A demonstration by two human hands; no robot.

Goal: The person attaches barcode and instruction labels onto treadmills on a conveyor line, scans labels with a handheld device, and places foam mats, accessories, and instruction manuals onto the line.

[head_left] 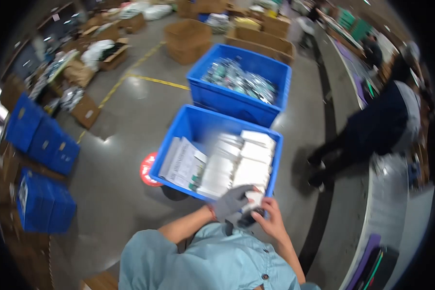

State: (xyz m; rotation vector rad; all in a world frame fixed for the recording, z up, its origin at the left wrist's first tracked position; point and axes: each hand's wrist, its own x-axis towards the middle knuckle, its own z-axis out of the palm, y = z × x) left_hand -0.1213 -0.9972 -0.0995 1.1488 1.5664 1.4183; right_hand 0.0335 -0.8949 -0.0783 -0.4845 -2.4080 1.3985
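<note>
My left hand (231,202), in a grey glove, is closed on a small white box (253,198) at the near right corner of a blue bin (176,126). My bare right hand (272,218) has its fingers curled against the same white box from the right. Just under it, between my hands, is a dark object (248,219) too blurred to name. Inside the bin lie rows of white boxes (252,164), a stack of pale translucent packets (216,171), and printed white sheets (182,163) along the left side.
Behind stands a second blue bin (237,110) filled with clear plastic bags (234,77). A red round disc (150,169) is at the near bin's left. Blue crates (46,200) stand far left, and cardboard boxes (186,41) behind. A person (379,118) leans over the conveyor (389,212) at right.
</note>
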